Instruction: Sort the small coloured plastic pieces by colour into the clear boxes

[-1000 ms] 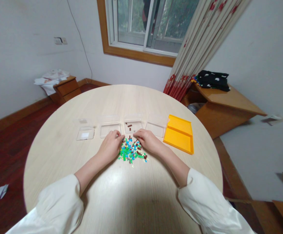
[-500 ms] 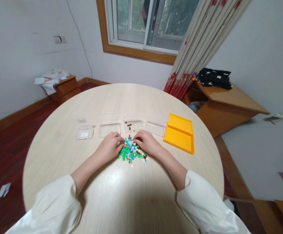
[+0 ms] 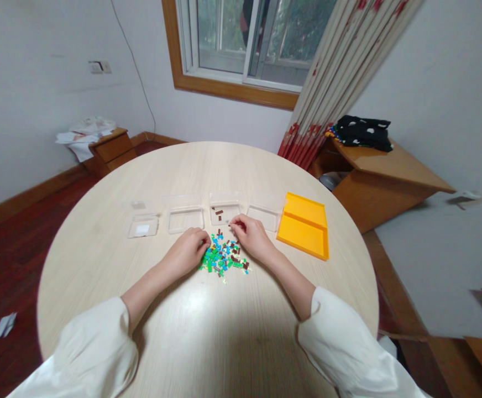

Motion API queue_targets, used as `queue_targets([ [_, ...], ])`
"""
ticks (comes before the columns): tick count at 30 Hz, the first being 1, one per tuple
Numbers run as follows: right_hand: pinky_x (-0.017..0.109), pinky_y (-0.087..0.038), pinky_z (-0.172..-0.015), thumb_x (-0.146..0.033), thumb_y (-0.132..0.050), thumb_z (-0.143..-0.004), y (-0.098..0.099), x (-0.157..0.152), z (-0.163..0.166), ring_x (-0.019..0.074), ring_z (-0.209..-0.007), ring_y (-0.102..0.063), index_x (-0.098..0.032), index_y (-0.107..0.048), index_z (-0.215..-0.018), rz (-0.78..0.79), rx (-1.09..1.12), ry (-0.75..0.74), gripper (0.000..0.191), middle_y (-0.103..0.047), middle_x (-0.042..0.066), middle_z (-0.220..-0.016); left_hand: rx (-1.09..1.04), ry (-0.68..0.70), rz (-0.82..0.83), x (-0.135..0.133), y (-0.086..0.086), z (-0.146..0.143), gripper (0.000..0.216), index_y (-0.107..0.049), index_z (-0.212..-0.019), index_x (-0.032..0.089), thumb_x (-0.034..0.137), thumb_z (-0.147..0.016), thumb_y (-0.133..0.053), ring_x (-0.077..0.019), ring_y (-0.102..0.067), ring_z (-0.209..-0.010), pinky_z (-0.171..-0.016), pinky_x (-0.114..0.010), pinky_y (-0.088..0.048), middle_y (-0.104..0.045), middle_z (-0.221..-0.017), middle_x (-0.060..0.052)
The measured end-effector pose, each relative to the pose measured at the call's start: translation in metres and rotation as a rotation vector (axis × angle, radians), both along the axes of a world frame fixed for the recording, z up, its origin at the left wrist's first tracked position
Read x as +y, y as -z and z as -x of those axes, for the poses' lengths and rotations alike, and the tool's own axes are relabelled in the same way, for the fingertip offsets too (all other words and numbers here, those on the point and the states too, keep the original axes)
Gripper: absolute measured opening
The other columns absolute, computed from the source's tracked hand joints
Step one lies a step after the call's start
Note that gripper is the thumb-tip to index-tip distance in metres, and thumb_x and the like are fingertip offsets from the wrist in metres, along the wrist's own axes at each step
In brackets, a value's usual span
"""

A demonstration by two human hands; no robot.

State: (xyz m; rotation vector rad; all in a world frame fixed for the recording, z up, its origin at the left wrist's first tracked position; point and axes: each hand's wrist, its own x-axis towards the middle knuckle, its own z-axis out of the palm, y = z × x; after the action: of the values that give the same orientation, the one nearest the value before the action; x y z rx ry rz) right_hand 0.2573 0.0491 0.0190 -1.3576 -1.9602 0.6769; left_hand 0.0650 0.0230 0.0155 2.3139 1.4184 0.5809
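A heap of small toy bricks (image 3: 220,260) in green, blue, brown and cream lies loose on the table. My left hand (image 3: 189,246) rests at the heap's left edge with its fingers curled together; whatever they hold, if anything, is hidden. Just past the heap, my right hand (image 3: 249,235) pinches a small brown toy brick (image 3: 230,225) between thumb and finger. It is close to the front rim of a clear plastic box (image 3: 225,223), in which a few brown bricks (image 3: 219,213) lie.
More clear boxes stand in the row: a small one (image 3: 131,233) holding a white piece, a wider one (image 3: 186,229), and another (image 3: 263,210) behind my right hand. An open yellow case (image 3: 302,243) lies at the right. All are on the round wooden table (image 3: 199,342).
My right hand has lifted away from the heap and moved slightly toward the clear box with the brown brick. My left hand has stayed beside the heap.
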Motion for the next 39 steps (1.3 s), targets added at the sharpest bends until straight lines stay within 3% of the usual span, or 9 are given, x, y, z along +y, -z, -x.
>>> queue_targets([
  [4,0.029,-0.042,-0.079,-0.008,-0.046,-0.083,0.011,0.004,0.001,0.0148,-0.084,-0.055,-0.014,-0.060,-0.102,-0.146,-0.008,-0.057,0.025,-0.059,0.007,-0.090,-0.052,-0.068,-0.014,0.000,-0.005,-0.001,0.015,-0.059,-0.074,0.017,0.017,-0.079,-0.044,-0.0193,-0.057,-0.073,-0.070,-0.033,-0.045,-0.063,-0.074,-0.006],
  [11,0.026,-0.042,-0.079,-0.005,-0.044,-0.082,0.023,0.009,0.007,0.0138,-0.085,-0.049,-0.019,-0.065,-0.103,-0.192,-0.148,-0.252,0.033,-0.051,0.004,-0.086,-0.226,-0.165,-0.114,0.003,-0.007,0.002,0.020,-0.063,-0.082,0.016,0.018,-0.080,-0.043,-0.0185,-0.058,-0.080,-0.075,-0.033,-0.045,-0.064,-0.083,-0.007],
  [14,0.026,-0.042,-0.078,-0.005,-0.046,-0.082,0.023,0.010,0.009,0.0139,-0.083,-0.050,-0.018,-0.066,-0.100,-0.162,-0.221,-0.282,0.030,-0.052,0.004,-0.086,-0.376,-0.235,-0.018,0.005,-0.008,0.002,0.019,-0.064,-0.081,0.015,0.023,-0.079,-0.046,-0.0170,-0.057,-0.073,-0.070,-0.032,-0.046,-0.064,-0.079,-0.006],
  [20,0.027,-0.042,-0.078,-0.007,-0.050,-0.082,0.013,0.010,0.007,0.0145,-0.081,-0.052,-0.012,-0.066,-0.086,-0.110,-0.245,-0.288,0.018,-0.056,0.006,-0.082,-0.874,-0.320,0.344,0.008,-0.009,0.000,0.021,-0.059,-0.075,0.014,0.031,-0.064,-0.064,-0.0119,-0.055,-0.055,-0.058,-0.027,-0.045,-0.061,-0.062,-0.001],
  [25,0.026,-0.040,-0.076,-0.006,-0.048,-0.081,0.007,0.006,0.005,0.0149,-0.080,-0.050,-0.012,-0.060,-0.080,-0.137,-0.293,-0.295,0.013,-0.055,0.006,-0.081,-1.032,-0.309,0.456,0.004,-0.012,-0.003,0.028,-0.057,-0.076,0.013,0.032,-0.059,-0.070,-0.0119,-0.056,-0.053,-0.059,-0.028,-0.047,-0.061,-0.057,-0.001],
  [30,0.027,-0.040,-0.075,-0.008,-0.045,-0.083,0.003,0.006,0.005,0.0152,-0.079,-0.049,-0.014,-0.055,-0.082,-0.197,-0.213,-0.264,0.012,-0.053,0.005,-0.081,-0.956,-0.305,0.381,0.005,-0.009,-0.003,0.024,-0.059,-0.076,0.013,0.033,-0.064,-0.064,-0.0118,-0.055,-0.051,-0.056,-0.027,-0.047,-0.059,-0.055,0.001],
  [35,0.027,-0.040,-0.077,-0.010,-0.045,-0.084,-0.012,0.024,0.010,0.0159,-0.083,-0.051,-0.013,-0.057,-0.085,-0.312,-0.136,-0.099,0.012,-0.055,0.006,-0.085,-0.646,-0.261,0.102,0.030,-0.014,-0.012,0.017,-0.066,-0.078,0.013,0.026,-0.072,-0.055,-0.0141,-0.059,-0.063,-0.064,-0.027,-0.048,-0.068,-0.075,-0.005],
  [39,0.027,-0.040,-0.078,-0.011,-0.044,-0.086,-0.019,0.037,0.013,0.0155,-0.080,-0.053,-0.012,-0.062,-0.086,-0.248,-0.257,-0.051,0.018,-0.058,0.008,-0.083,-0.303,-0.173,-0.019,0.055,-0.026,-0.027,0.023,-0.070,-0.085,0.016,0.013,-0.074,-0.050,-0.0176,-0.062,-0.081,-0.079,-0.029,-0.046,-0.071,-0.089,-0.007],
])
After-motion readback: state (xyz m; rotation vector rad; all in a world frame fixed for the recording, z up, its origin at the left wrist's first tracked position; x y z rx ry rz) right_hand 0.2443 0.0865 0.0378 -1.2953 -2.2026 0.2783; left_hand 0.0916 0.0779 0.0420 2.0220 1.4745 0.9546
